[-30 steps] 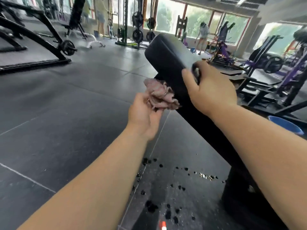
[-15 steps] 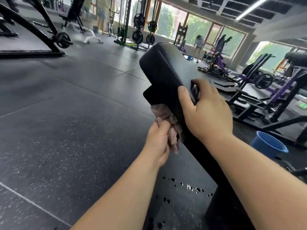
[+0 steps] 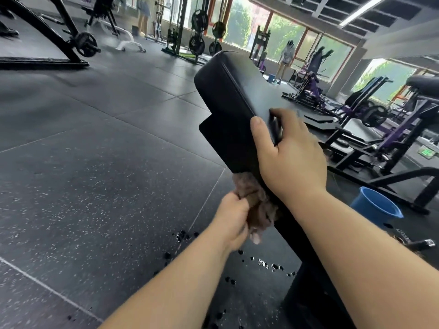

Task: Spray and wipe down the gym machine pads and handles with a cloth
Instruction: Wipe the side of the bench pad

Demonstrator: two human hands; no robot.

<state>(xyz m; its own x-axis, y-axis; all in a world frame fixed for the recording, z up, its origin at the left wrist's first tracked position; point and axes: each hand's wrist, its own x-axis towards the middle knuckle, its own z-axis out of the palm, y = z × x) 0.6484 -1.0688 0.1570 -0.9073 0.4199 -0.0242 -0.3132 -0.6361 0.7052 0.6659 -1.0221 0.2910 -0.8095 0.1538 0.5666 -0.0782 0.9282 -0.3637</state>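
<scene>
The long black pad [image 3: 228,91] runs diagonally from the upper centre of the frame down to the lower right. It is smooth, slightly glossy vinyl with a rounded top end and a stitched seam along its edge, on a flat matte backing plate that juts out at its left. My right hand [image 3: 292,157] is clamped on it at centre frame, thumb lying along the near side and fingers curled over the top face. Just below and left of that wrist, my left hand [image 3: 234,217] is fisted round a crumpled pinkish-brown cloth [image 3: 256,205], fuzzy and bunched, which presses against the pad's lower side edge (how much of the cloth lies behind the pad I cannot tell). The two hands are close but do not touch.

Under them, the floor [image 3: 95,186] is dark speckled rubber in large tiles with thin pale seams. Shiny dark drops [image 3: 268,264] are scattered on it at lower centre. A round blue plastic bucket [image 3: 375,207] stands at the right edge, beside the black steel frame of a purple machine [image 3: 403,119]. Round weight plates [image 3: 197,41] hang on a rack at top centre, before tall windows.
</scene>
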